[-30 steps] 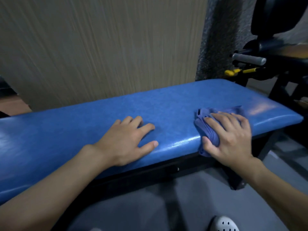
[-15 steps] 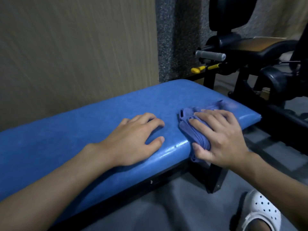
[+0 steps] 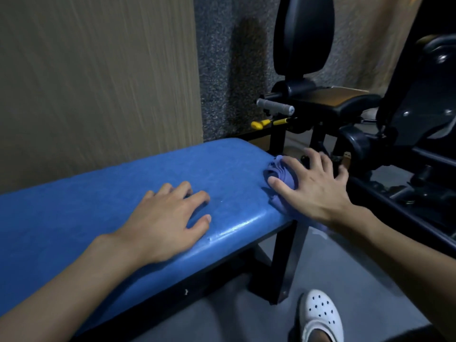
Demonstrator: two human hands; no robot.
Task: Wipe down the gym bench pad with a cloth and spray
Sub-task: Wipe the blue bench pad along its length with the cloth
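Note:
A long blue bench pad runs from the lower left to mid-frame, its right end near the centre. My left hand rests flat on the pad near its front edge, fingers spread. My right hand presses a bunched purple-blue cloth against the pad's right end with straight, spread fingers; part of the cloth hangs below the hand over the end. No spray bottle is in view.
A beige wall stands right behind the bench. Black gym machines with a grey handle and a yellow lever crowd the right side, close to my right hand. My white clog is on the grey floor by the black bench leg.
My right hand slid the cloth rightwards along the pad to its right end, and its fingers have spread. The view turned right. My left hand stayed resting on the pad.

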